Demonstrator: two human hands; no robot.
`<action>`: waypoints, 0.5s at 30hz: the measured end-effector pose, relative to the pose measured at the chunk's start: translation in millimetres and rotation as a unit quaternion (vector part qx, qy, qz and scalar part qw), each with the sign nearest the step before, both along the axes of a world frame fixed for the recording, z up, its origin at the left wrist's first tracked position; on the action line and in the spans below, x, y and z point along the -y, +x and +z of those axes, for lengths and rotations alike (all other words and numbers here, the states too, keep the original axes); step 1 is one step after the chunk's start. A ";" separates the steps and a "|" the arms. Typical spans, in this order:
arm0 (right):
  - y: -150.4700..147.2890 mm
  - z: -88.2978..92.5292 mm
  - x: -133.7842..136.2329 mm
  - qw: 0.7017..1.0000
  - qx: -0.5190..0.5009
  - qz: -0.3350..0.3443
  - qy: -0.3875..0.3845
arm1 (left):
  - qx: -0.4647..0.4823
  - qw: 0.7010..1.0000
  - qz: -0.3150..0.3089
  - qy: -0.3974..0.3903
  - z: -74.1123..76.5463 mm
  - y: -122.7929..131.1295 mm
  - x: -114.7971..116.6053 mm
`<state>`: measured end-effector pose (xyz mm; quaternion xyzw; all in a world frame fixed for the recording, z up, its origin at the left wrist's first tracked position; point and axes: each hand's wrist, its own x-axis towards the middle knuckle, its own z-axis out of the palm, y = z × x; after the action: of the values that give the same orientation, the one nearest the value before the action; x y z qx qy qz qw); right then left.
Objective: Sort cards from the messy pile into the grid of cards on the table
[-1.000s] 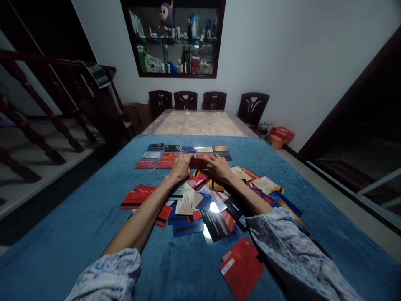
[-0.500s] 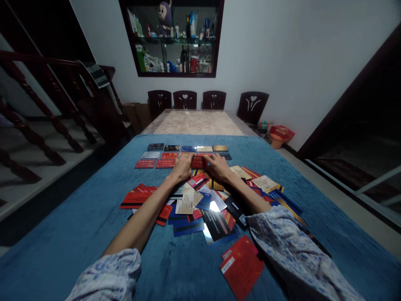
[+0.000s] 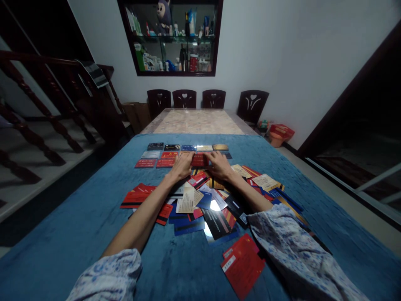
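A red bank card lies between my two hands at the near side of a grid of cards. My left hand has its fingers closed at the card's left edge, and my right hand grips its right edge. Just beyond are rows of cards, among them a black card, a gold card and a red card at the left end. Under and between my forearms spreads a loose heap of overlapping cards, with a beige card and a blue card near its middle. My fingers hide part of the rows.
A blue cloth covers the near part of the table. Some red cards lie apart by my right sleeve. Dark chairs stand at the far end, below a wall cabinet. A wooden railing runs along the left.
The view has shifted very slightly. My right hand's fingers have moved a little at the red card's right side; the card stays between both hands.
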<state>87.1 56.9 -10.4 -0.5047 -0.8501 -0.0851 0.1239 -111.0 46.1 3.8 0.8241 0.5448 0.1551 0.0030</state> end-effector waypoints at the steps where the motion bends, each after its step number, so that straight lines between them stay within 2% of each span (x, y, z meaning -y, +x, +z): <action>1: -0.2 0.1 -0.1 1.000 -0.001 -0.001 0.000 | -0.005 1.000 0.000 -0.002 0.7 -0.3 0.2; 15: -1.2 3.7 3.1 1.000 0.005 0.006 0.016 | -0.059 0.998 0.013 0.019 10.7 -4.7 7.3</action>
<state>85.8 53.8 -6.7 -0.4967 -0.8524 -0.1006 0.1288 -115.7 38.9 14.6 0.8248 0.5513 0.1164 -0.0464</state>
